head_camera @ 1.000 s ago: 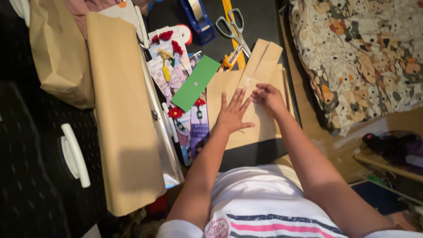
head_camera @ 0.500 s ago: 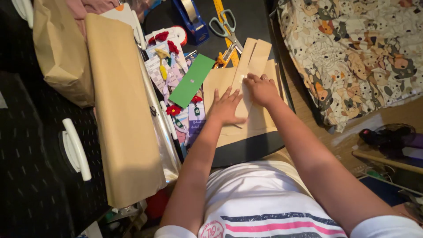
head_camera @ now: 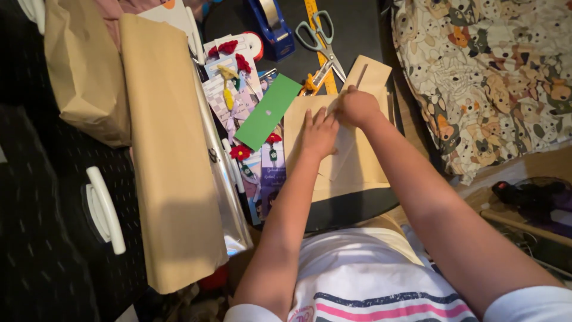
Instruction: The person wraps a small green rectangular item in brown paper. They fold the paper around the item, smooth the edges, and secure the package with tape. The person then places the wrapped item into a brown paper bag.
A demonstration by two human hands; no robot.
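- A flat sheet of matte brown kraft paper (head_camera: 357,161), folded into overlapping panels with sharp creases, is laid on a dark round tabletop (head_camera: 351,30) directly in front of the person.
- The left hand (head_camera: 319,132) is pressed palm-down on the paper, with its fingers laid close together and pointing away from the body.
- The right hand (head_camera: 357,107) is curled near the paper's upper edge; a narrow folded flap appears to be pinched there, though the fingertips are hidden by the knuckles.
- A smooth green card (head_camera: 268,111) with small holes is seen just left of the paper, over a spread of printed bookmarks (head_camera: 262,173) trimmed with red crocheted flowers.
- Grey-handled scissors (head_camera: 322,39), a yellow ruler (head_camera: 314,18) and a blue tape dispenser (head_camera: 273,24) are set beyond the paper.
- A long brown paper roll (head_camera: 170,155) is stretched along the left side.
- Compared with 1 second ago, the left hand's fingers have been drawn in from a spread fan, and the right hand has been moved further up the sheet.
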